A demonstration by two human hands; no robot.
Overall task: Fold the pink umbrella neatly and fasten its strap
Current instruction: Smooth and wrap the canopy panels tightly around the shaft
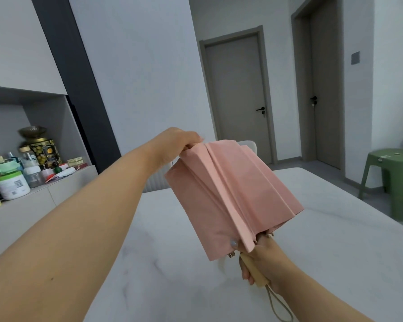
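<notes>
The collapsed pink fabric umbrella (233, 196) slants over the white marbled worktop (335, 240), tip away and upward. The right hand (263, 261) grips its pale wooden handle (254, 273); the left hand (175, 145) pinches the pleated canopy's far end.

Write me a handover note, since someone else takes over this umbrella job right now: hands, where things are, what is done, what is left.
Left hand: pinches the far top edge of the pink umbrella canopy.
Right hand: grips the wooden handle; its wrist loop hangs below.
Umbrella: collapsed, held in the air over the white table, panels lying in loose pleats.
Done: canopy closed, pleats partly laid flat.
Left: wrap the pleats tight round the shaft and fasten the strap; a snap button shows near the handle end, unfastened.
</notes>
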